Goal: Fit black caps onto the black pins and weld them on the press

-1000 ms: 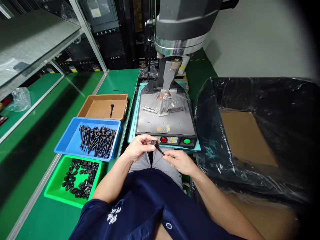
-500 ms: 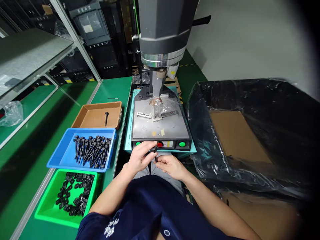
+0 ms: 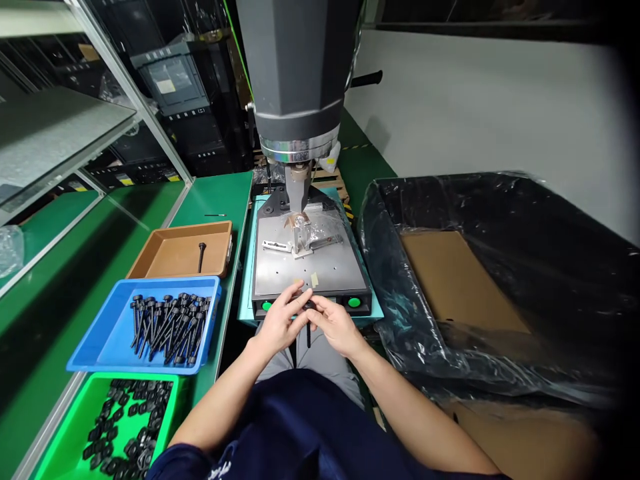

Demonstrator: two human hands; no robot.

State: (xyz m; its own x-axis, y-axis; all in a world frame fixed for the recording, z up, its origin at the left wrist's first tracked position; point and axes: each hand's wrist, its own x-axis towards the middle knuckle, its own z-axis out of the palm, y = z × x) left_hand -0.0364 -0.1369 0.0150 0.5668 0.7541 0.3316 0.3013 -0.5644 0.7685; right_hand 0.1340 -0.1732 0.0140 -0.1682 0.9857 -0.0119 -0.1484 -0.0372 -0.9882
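A black bolt-shaped part hangs stem-down between my hands, in front of the press machine's base. Fingers of my left hand and my right hand meet around its head and hide most of it. Both hands are closed on it. To the left, a blue tray holds a heap of similar black bolt-shaped parts. Below that, a green bin contains many small black square-looking pieces. One more bolt-shaped part lies in the brown tray.
Ahead stands the press machine, its tool above a metal plate with a fixture. Green buttons sit on its front edge. At right is a large box lined with black plastic; a metal-framed shelf is at left.
My hands have come closer together, with the right fingers moving up from the stem to the part's head. The stem now points down in plain sight. The camera view has shifted.
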